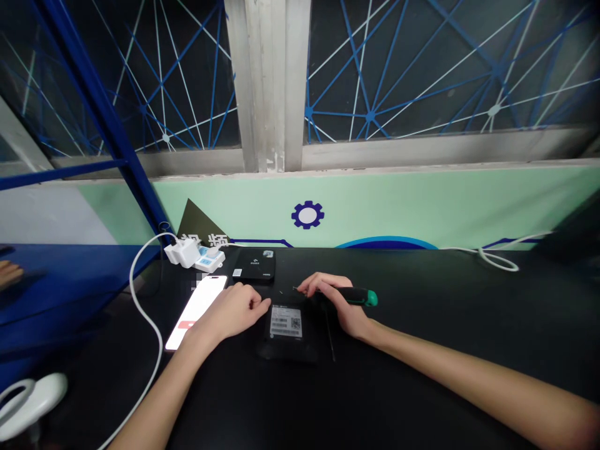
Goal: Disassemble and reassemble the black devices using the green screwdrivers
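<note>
My right hand (340, 300) is closed around a screwdriver with a black and green handle (364, 296). Its thumb and forefinger pinch together at the left, near a tiny metal tip that is too small to make out. Below and between my hands lies a black box-shaped device (287, 350) with a white printed label (286, 321) facing up. Resting at its upper left corner is my left hand (241, 307), fingers curled in and nothing visible in them. A thin dark rod (330, 337) lies on the table right of the device.
A lit phone (199, 309) lies partly under my left forearm. Behind it stand a white power strip and charger (197, 254), beside another black box (254, 265). A white cable (152, 319) curves along the left. At lower left is a white rounded object (35, 403); a person's hand (9, 273) shows farther left.
</note>
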